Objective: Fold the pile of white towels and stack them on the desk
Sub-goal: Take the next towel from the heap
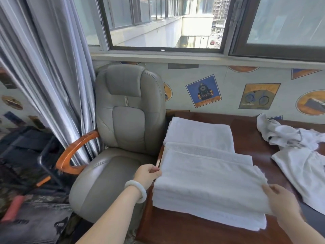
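Two hands are holding one white towel (211, 182) at opposite ends.

Left hand (146, 175) is pinching the towel's left edge at the upper layer. Its grip is clamped on the cloth between thumb and fingers. A white bangle (136, 191) is sitting on that wrist.

Right hand (279, 201) is taking the towel's right edge, with the thumb lying on top and the fingers curling beneath. Its grip is likewise clamped on the towel.

The towel is lying flat in several folded layers on the near left part of the brown tabletop (246, 131). Its left side is reaching the tabletop's left rim.

A second folded towel (198, 132) is lying just behind it, and its near edge is meeting the held towel.

A loose pile (299, 155) of unfolded white towels is lying crumpled on the right side of the tabletop. It is lying apart from both folded towels, with bare wood showing between.

A grey padded chair (126, 120) is standing close against the tabletop's left side, its wooden armrest (73, 152) curving out on its far side. A grey curtain (52, 67) is hanging beside the chair and touching that armrest. A window (161, 23) is running along the wall above. Patterned wallpaper (204, 91) is covering the wall behind the tabletop.
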Available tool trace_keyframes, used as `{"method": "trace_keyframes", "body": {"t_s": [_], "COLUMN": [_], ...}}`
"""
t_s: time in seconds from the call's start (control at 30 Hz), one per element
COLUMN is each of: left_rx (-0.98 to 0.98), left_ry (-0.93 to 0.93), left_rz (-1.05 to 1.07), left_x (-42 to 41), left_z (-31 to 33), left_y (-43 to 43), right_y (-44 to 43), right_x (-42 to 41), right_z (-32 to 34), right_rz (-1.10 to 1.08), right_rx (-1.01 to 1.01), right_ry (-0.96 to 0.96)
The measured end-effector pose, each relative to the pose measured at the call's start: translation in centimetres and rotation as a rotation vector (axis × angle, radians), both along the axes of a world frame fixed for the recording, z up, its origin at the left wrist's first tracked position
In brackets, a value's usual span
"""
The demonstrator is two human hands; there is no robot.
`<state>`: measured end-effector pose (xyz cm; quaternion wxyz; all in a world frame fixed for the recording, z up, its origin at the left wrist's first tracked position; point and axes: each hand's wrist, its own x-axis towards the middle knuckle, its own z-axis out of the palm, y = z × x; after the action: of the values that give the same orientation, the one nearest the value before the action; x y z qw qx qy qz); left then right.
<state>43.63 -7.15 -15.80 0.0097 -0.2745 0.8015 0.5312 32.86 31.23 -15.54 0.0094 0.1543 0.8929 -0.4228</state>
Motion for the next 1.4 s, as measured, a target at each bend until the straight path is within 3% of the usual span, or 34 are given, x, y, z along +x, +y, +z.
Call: {"method": "trace_keyframes", "body": {"t_s": [0.13, 0.6, 0.8, 0.87, 0.93, 1.03, 1.1, 1.2, 1.27, 1.4], "left_rx": [0.157, 0.087, 0.06, -0.125, -0.473, -0.724, -0.791, -0.935, -0.968, -0.921], "left_ry": [-0.01, -0.008, -0.032, -0.04, 0.063, 0.273, 0.14, -0.087, -0.143, -0.185], "left_rz": [0.009, -0.069, -0.054, -0.04, -0.013, -0.242, -0.438, -0.62, -0.648, -0.653], "left_x": [0.4, 0.6, 0.9, 0.5, -0.6, -3.0, -4.4, -5.8, -5.9, -5.9], "left_z": [0.4, 1.3, 1.6, 2.1, 2.7, 3.1, 2.7, 1.0, -0.6, -1.9], "left_y": [-0.6, -0.3, -0.2, 0.4, 2.2, 7.1, 10.4, 12.4, 11.8, 9.0], "right_y": [-0.1, 0.3, 0.4, 0.0, -1.5, -7.1, -10.9, -13.0, -12.1, -7.8], "right_x": [-0.2, -0.3, 0.0, 0.2, 0.1, 0.6, 0.7, 0.8, 0.4, -0.7], "right_z": [-0.6, -1.7, -1.8, -1.2, -0.8, 0.1, -0.7, -2.1, -2.7, -3.3], "right_rz": [-0.02, -0.038, 0.005, 0.083, 0.165, 0.406, 0.585, 0.78, 0.754, 0.702], "right_rx": [-0.026, -0.101, -0.016, 0.261, 0.546, 0.565, 0.551, 0.64, 0.739, 0.741], "right_ry": [-0.01, 0.037, 0.016, 0.056, 0.316, 0.494, 0.49, 0.33, 0.307, 0.195]}}
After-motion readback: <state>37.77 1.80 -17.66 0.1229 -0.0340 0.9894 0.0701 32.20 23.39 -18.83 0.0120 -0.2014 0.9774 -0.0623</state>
